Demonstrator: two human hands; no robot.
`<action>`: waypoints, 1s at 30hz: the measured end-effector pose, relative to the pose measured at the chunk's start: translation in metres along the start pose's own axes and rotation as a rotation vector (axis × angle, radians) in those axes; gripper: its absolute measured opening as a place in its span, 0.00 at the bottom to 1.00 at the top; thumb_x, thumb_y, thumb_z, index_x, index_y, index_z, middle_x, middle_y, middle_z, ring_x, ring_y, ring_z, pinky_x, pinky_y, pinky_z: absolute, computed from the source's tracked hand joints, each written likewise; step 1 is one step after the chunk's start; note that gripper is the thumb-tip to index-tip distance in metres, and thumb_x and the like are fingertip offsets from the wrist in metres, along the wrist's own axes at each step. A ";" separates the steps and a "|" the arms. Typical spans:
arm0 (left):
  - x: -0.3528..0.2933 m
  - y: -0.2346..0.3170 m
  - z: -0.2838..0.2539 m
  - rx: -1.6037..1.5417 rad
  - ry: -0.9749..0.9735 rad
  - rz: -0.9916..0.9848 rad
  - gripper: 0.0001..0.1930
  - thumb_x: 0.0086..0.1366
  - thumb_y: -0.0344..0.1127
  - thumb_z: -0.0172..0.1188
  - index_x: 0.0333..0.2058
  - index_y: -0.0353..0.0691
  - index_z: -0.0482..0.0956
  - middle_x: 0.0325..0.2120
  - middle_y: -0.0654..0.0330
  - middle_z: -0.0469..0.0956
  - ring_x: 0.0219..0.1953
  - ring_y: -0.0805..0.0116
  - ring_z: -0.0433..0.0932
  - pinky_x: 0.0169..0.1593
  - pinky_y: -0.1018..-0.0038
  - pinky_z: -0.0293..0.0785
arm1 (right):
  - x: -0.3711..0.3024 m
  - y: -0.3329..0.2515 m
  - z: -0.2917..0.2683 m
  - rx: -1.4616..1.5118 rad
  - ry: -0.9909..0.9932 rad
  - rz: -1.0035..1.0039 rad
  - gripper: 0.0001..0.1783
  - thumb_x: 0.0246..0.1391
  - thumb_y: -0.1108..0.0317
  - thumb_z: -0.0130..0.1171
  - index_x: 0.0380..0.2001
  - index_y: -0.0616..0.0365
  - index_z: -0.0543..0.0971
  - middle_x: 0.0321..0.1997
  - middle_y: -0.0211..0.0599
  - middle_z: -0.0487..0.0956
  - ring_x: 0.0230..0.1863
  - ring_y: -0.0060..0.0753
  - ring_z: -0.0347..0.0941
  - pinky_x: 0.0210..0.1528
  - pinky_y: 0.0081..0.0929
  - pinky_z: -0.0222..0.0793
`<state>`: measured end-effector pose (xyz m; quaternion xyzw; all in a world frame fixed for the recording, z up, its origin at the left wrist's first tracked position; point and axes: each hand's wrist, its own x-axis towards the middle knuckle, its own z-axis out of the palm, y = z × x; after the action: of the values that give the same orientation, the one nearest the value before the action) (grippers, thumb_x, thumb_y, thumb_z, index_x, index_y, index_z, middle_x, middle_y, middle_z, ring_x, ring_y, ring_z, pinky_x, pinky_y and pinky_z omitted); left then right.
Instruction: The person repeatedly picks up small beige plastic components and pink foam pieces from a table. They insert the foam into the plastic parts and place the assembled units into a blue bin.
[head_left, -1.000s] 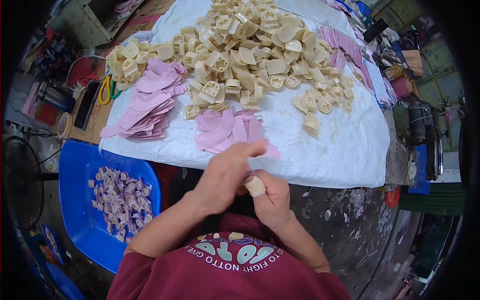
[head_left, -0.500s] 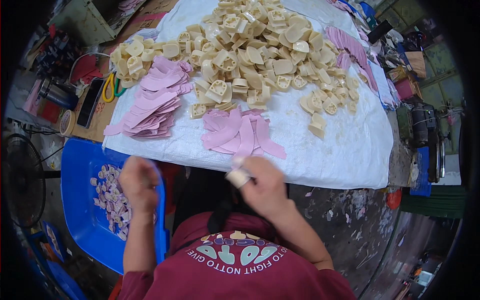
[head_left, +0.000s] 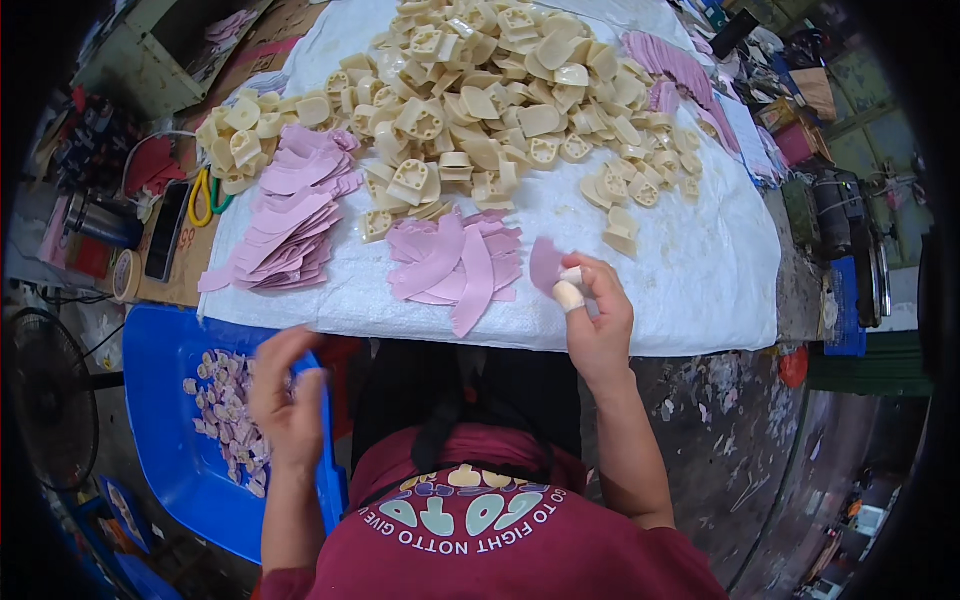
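My right hand [head_left: 604,335] is raised at the table's front edge, pinching a curved pink strip [head_left: 544,266] between thumb and forefinger. Pale covers sit on those two fingertips. To its left lies a loose heap of similar pink strips [head_left: 470,277] on the white cloth. My left hand [head_left: 288,395], slightly blurred, hovers by the inner side of a blue tub [head_left: 155,420], its fingers apart and nothing visible in them. Inside the tub are many small pink-and-cream pieces [head_left: 222,410]. A taller stack of pink strips [head_left: 290,220] stands further left on the cloth.
A large pile of cream moulded pieces, shaped like shoe heels [head_left: 490,110], covers the table's far middle. Scissors [head_left: 200,196], a phone [head_left: 166,230], a tape roll [head_left: 126,275] and a flask [head_left: 104,220] lie at left. A fan [head_left: 50,395] stands beside the tub.
My right hand has moved right and up over the cloth's edge, bringing a pink strip away from the middle heap. My left hand has stayed near the tub, its fingers now spread.
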<state>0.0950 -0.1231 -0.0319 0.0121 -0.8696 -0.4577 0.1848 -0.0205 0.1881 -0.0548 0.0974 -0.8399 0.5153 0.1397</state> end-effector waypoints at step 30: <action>0.094 0.076 0.129 -1.226 -0.189 -0.632 0.24 0.71 0.48 0.43 0.52 0.32 0.71 0.47 0.47 0.75 0.50 0.56 0.76 0.50 0.63 0.75 | 0.022 0.015 -0.048 -0.297 -0.173 -0.333 0.14 0.40 0.77 0.60 0.36 0.60 0.77 0.47 0.42 0.76 0.51 0.46 0.71 0.53 0.39 0.65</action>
<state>-0.0238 0.0051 -0.0086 0.1181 -0.4213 -0.8971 -0.0604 -0.0396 0.2373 -0.0398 0.2568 -0.8876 0.3458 0.1632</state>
